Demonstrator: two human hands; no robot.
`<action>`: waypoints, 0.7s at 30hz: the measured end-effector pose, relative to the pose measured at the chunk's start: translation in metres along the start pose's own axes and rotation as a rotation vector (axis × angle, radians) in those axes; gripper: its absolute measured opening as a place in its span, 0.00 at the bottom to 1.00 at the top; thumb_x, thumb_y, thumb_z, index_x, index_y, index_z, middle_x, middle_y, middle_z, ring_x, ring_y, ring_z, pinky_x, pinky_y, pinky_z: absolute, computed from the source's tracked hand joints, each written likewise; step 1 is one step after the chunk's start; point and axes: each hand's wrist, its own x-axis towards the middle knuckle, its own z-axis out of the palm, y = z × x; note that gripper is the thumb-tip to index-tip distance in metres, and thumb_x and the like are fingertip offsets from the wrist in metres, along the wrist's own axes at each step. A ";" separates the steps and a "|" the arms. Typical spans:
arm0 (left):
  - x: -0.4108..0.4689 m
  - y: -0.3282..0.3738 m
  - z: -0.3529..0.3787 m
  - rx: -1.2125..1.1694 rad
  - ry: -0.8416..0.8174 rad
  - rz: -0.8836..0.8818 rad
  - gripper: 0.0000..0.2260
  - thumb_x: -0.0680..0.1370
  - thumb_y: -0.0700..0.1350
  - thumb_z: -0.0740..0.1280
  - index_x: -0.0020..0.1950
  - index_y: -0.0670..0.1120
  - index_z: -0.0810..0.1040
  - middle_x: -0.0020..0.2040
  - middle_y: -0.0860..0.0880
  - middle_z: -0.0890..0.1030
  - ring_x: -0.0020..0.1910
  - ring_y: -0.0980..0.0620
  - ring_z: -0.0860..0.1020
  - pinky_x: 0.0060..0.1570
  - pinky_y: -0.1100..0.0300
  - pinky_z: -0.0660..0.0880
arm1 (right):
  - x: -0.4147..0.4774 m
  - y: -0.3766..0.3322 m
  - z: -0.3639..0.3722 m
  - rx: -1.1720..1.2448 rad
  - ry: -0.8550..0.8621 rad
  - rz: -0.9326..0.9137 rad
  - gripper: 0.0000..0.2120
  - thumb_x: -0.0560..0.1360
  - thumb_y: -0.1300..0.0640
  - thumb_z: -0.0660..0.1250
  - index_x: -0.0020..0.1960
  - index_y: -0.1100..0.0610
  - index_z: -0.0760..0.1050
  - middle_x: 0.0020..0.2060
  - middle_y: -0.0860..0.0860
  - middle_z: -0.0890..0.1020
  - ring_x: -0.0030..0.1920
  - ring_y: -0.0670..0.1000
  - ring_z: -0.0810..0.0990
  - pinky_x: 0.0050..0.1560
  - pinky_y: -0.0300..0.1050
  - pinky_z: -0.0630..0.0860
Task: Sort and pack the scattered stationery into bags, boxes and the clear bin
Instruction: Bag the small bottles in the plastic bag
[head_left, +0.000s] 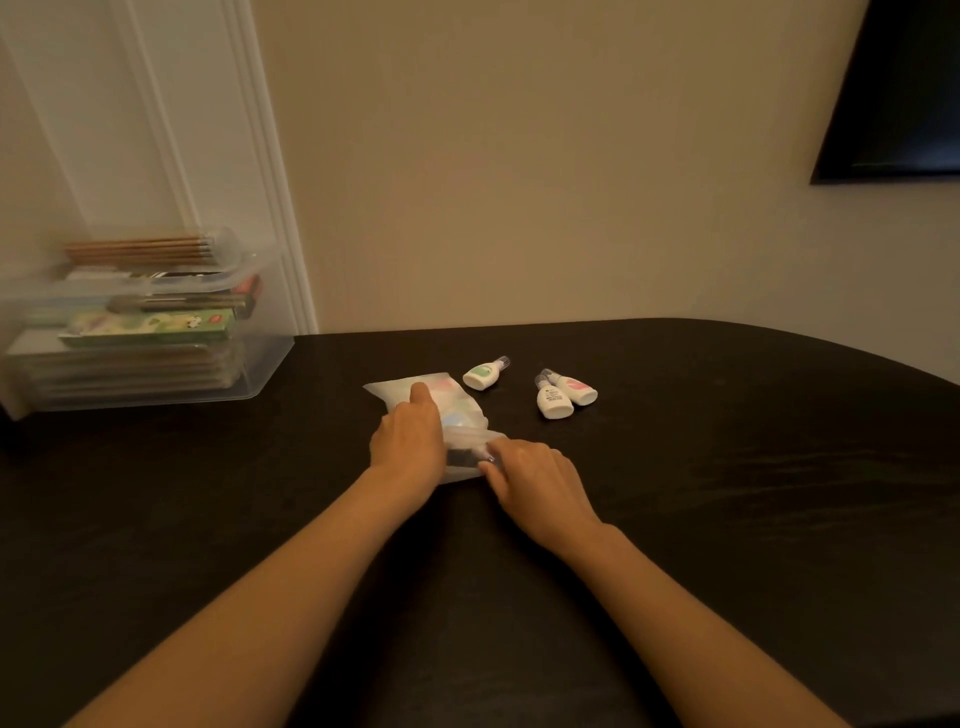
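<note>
A clear plastic bag (453, 405) holding small white bottles lies on the dark table (727, 493). My left hand (410, 441) rests flat on the bag's left side, fingers straight. My right hand (530, 478) pinches the bag's near, open end. Three small white bottles lie loose beyond the bag: one with a green label (484, 374) and a pair (563, 397) side by side, one with a pink label. The clear bin (249, 364) stands at the far left, filled with pencil boxes and flat packs.
A white door frame (270, 208) and beige wall rise behind the table. A dark screen (898, 93) hangs at the upper right. The table's curved far edge runs along the right.
</note>
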 end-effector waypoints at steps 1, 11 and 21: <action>0.001 -0.001 0.000 0.046 -0.011 -0.003 0.20 0.76 0.44 0.65 0.66 0.44 0.63 0.60 0.42 0.74 0.57 0.45 0.74 0.45 0.57 0.71 | 0.000 0.000 0.000 -0.015 -0.002 0.000 0.11 0.80 0.51 0.57 0.58 0.54 0.71 0.51 0.51 0.79 0.47 0.48 0.78 0.46 0.42 0.75; -0.005 0.002 -0.015 0.111 -0.004 0.203 0.20 0.76 0.46 0.66 0.65 0.44 0.64 0.58 0.44 0.75 0.55 0.47 0.75 0.44 0.57 0.70 | -0.002 -0.002 0.000 -0.160 0.229 -0.018 0.11 0.79 0.53 0.57 0.56 0.57 0.74 0.57 0.52 0.68 0.56 0.49 0.66 0.53 0.40 0.67; -0.006 -0.011 -0.012 0.037 -0.064 0.119 0.10 0.76 0.46 0.65 0.55 0.43 0.75 0.44 0.48 0.71 0.45 0.50 0.73 0.41 0.60 0.69 | -0.007 -0.008 0.004 -0.074 0.240 0.043 0.15 0.78 0.50 0.60 0.56 0.58 0.77 0.68 0.53 0.66 0.68 0.49 0.62 0.66 0.41 0.58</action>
